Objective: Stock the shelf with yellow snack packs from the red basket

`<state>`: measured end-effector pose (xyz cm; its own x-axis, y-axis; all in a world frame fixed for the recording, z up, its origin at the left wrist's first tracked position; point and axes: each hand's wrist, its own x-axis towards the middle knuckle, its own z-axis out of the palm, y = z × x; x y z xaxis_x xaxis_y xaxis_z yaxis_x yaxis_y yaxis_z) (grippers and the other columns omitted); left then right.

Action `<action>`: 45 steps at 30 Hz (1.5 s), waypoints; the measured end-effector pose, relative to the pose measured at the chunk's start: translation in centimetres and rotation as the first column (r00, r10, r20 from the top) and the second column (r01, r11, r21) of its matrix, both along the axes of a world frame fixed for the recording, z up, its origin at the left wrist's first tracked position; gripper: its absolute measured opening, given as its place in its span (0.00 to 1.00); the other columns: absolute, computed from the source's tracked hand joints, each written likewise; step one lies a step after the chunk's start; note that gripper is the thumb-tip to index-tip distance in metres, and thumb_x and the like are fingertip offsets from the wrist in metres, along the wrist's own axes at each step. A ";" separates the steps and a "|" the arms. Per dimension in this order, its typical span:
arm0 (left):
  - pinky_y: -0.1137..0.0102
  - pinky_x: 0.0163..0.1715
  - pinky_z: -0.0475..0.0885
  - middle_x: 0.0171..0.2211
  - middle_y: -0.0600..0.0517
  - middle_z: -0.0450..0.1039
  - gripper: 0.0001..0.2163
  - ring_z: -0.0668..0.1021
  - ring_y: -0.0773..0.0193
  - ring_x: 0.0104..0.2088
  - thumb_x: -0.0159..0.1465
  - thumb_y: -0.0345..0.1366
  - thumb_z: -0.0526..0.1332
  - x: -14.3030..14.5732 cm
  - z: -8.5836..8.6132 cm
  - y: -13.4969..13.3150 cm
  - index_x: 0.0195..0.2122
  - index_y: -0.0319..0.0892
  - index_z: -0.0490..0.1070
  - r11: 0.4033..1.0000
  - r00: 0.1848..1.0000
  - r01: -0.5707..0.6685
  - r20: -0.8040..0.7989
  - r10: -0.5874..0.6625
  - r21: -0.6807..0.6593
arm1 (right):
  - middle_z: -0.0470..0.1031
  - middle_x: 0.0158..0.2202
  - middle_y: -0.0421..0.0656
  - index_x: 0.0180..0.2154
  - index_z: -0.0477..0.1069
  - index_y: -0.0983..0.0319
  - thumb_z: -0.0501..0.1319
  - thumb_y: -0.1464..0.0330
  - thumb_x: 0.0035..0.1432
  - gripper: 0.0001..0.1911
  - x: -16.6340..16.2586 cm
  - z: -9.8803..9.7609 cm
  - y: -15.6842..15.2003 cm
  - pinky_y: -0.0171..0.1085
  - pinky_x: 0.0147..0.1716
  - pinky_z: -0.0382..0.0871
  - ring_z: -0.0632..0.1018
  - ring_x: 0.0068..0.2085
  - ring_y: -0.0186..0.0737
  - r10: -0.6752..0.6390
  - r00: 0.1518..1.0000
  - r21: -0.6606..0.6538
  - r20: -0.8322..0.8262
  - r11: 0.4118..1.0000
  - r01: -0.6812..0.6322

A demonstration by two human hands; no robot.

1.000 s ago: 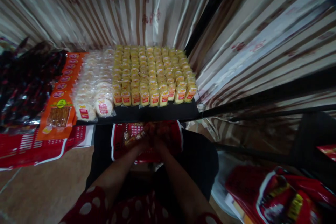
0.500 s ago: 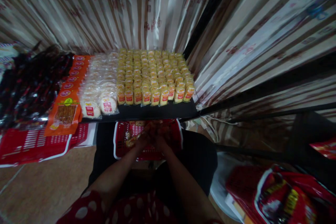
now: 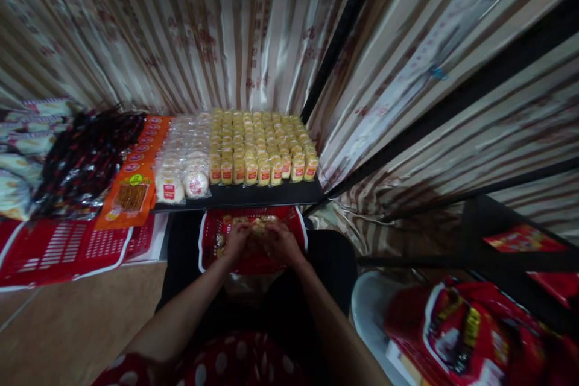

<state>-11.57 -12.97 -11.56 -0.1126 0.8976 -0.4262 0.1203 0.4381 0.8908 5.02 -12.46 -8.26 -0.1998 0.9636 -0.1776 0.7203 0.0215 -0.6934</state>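
Observation:
My left hand (image 3: 236, 240) and my right hand (image 3: 281, 241) are close together over a red basket (image 3: 300, 234) on my lap. Both hands are closed around small yellow snack packets (image 3: 259, 227) gathered between them. More small packets lie in the basket under my hands. Just beyond the basket is a black shelf (image 3: 253, 195) with several rows of the same yellow packets (image 3: 260, 146) standing upright, filling the right part of it.
Left of the yellow rows lie round white cakes in clear wrap (image 3: 183, 160), orange packs (image 3: 133, 181) and dark packs (image 3: 85, 160). A flat red basket (image 3: 58, 250) lies lower left. Striped curtains hang behind. A red bag (image 3: 465, 329) and a black rack (image 3: 506, 235) are at right.
The view has pulled back and tilted up. My hands have drawn slightly toward me over the basket, and now hold the packets bunched between them.

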 end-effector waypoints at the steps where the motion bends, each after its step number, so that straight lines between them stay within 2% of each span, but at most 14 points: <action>1: 0.71 0.33 0.70 0.30 0.51 0.73 0.12 0.76 0.65 0.32 0.57 0.36 0.56 0.0 0.5 -0.1 0.42 0.39 0.70 1.000 1.000 -0.009 0.009 0.009 0.016 | 0.74 0.45 0.46 0.43 0.73 0.61 0.59 0.76 0.49 0.17 0.2 0.5 -0.2 0.38 0.49 0.66 0.73 0.47 0.40 -0.011 0.999 0.030 -0.035 0.999 0.012; 4: 0.73 0.31 0.70 0.31 0.51 0.73 0.13 0.75 0.66 0.31 0.56 0.33 0.56 0.0 2.3 -0.5 0.42 0.40 0.70 0.998 0.999 -0.020 0.039 0.017 0.059 | 0.72 0.43 0.45 0.41 0.74 0.60 0.59 0.76 0.47 0.17 0.6 2.2 -0.8 0.39 0.47 0.68 0.73 0.45 0.39 -0.037 0.987 0.077 -0.157 0.996 0.050; 8: 0.75 0.29 0.70 0.40 0.50 0.73 0.16 0.75 0.68 0.32 0.54 0.28 0.55 -0.1 4.9 -1.3 0.45 0.41 0.68 0.989 0.995 0.005 0.096 -0.019 0.148 | 0.71 0.43 0.44 0.40 0.74 0.59 0.59 0.73 0.48 0.15 0.4 4.8 -1.6 0.38 0.44 0.69 0.74 0.43 0.38 -0.052 0.955 0.051 -0.293 0.996 0.070; 12: 0.74 0.37 0.71 0.44 0.49 0.72 0.18 0.75 0.67 0.39 0.52 0.23 0.55 -0.4 7.4 -2.2 0.45 0.41 0.68 0.962 0.998 0.044 0.038 -0.056 0.271 | 0.73 0.41 0.44 0.38 0.75 0.59 0.61 0.70 0.47 0.13 0.0 6.9 -2.7 0.39 0.45 0.69 0.75 0.42 0.38 -0.104 0.905 -0.021 -0.413 0.994 0.105; 15: 0.72 0.40 0.71 0.44 0.48 0.72 0.16 0.76 0.66 0.41 0.54 0.24 0.56 -0.8 8.9 -2.8 0.45 0.40 0.67 0.955 0.994 0.083 0.038 -0.098 0.286 | 0.76 0.40 0.43 0.38 0.75 0.60 0.64 0.66 0.46 0.14 -0.2 8.0 -3.7 0.41 0.46 0.68 0.76 0.42 0.39 -0.189 0.810 -0.178 -0.555 0.978 0.107; 18: 0.72 0.35 0.72 0.39 0.49 0.74 0.15 0.77 0.65 0.36 0.55 0.29 0.59 -1.3 9.9 -3.4 0.46 0.40 0.66 0.953 0.976 0.154 0.111 -0.188 0.260 | 0.77 0.38 0.43 0.37 0.75 0.62 0.67 0.65 0.44 0.15 -0.3 8.7 -4.8 0.38 0.42 0.71 0.77 0.39 0.38 -0.330 0.651 -0.385 -0.683 0.921 0.063; 21: 0.74 0.32 0.71 0.35 0.50 0.74 0.15 0.77 0.66 0.33 0.56 0.33 0.60 -1.6 10.2 -3.8 0.44 0.39 0.66 0.947 0.969 0.178 0.119 -0.216 0.267 | 0.77 0.37 0.42 0.35 0.75 0.62 0.67 0.68 0.43 0.12 -0.4 9.2 -5.7 0.32 0.36 0.73 0.78 0.36 0.34 -0.452 0.558 -0.500 -0.696 0.863 0.075; 25: 0.75 0.32 0.70 0.37 0.50 0.73 0.15 0.75 0.67 0.33 0.54 0.35 0.62 -1.7 10.0 -4.0 0.43 0.39 0.67 0.946 0.986 0.110 0.086 -0.142 0.305 | 0.76 0.30 0.40 0.35 0.75 0.62 0.64 0.71 0.49 0.08 -0.7 9.5 -6.3 0.27 0.28 0.72 0.75 0.26 0.26 -0.558 0.502 -0.596 -0.661 0.797 0.101; 28: 0.76 0.26 0.68 0.32 0.51 0.72 0.13 0.74 0.68 0.29 0.56 0.39 0.61 -1.6 9.8 -4.1 0.40 0.38 0.69 0.959 0.988 0.117 0.065 -0.138 0.257 | 0.73 0.24 0.38 0.34 0.75 0.62 0.64 0.70 0.51 0.06 -1.1 9.5 -6.4 0.22 0.19 0.66 0.69 0.19 0.23 -0.596 0.481 -0.620 -0.643 0.774 0.129; 31: 0.77 0.20 0.63 0.25 0.54 0.70 0.12 0.71 0.71 0.22 0.57 0.43 0.59 -1.5 9.7 -4.4 0.33 0.38 0.69 0.970 0.982 0.142 0.099 -0.163 0.196 | 0.71 0.20 0.37 0.34 0.75 0.62 0.64 0.67 0.52 0.07 -1.5 9.5 -6.4 0.21 0.15 0.61 0.66 0.18 0.23 -0.607 0.468 -0.616 -0.642 0.772 0.157; 33: 0.78 0.18 0.60 0.22 0.56 0.68 0.13 0.69 0.73 0.19 0.58 0.44 0.58 -1.5 9.7 -4.6 0.31 0.38 0.68 0.981 0.982 0.119 0.129 -0.139 0.150 | 0.71 0.21 0.37 0.34 0.75 0.62 0.62 0.64 0.55 0.08 -1.8 9.4 -6.3 0.21 0.16 0.61 0.66 0.18 0.23 -0.622 0.448 -0.614 -0.642 0.767 0.185; 36: 0.78 0.17 0.60 0.23 0.56 0.68 0.13 0.70 0.73 0.19 0.59 0.45 0.58 -1.7 9.7 -4.8 0.31 0.38 0.67 0.996 0.985 0.047 0.162 -0.059 0.077 | 0.75 0.27 0.38 0.35 0.74 0.60 0.62 0.61 0.54 0.10 -2.1 9.1 -6.2 0.23 0.20 0.64 0.72 0.23 0.24 -0.625 0.415 -0.606 -0.661 0.771 0.194; 40: 0.79 0.17 0.61 0.25 0.55 0.70 0.14 0.72 0.73 0.20 0.60 0.46 0.57 -1.8 9.8 -4.9 0.34 0.37 0.67 1.000 0.974 0.024 0.224 -0.023 -0.003 | 0.77 0.34 0.38 0.39 0.73 0.57 0.67 0.61 0.47 0.16 -2.5 8.1 -5.7 0.26 0.27 0.67 0.76 0.31 0.29 -0.562 0.426 -0.536 -0.709 0.822 0.192; 45: 0.80 0.17 0.63 0.26 0.54 0.71 0.15 0.74 0.73 0.19 0.58 0.46 0.60 -0.7 9.5 -4.8 0.36 0.37 0.66 0.997 0.935 0.013 0.356 0.013 -0.071 | 0.76 0.32 0.39 0.40 0.72 0.60 0.70 0.60 0.40 0.23 -2.9 6.1 -4.9 0.29 0.29 0.67 0.75 0.30 0.31 -0.523 0.406 -0.454 -0.750 0.853 0.258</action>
<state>-12.22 -17.79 -2.08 0.0581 0.8635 -0.5010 -0.1986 0.5018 0.8418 2.14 -17.35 -2.15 0.0120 0.9275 -0.3736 -0.3100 -0.3517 -0.8833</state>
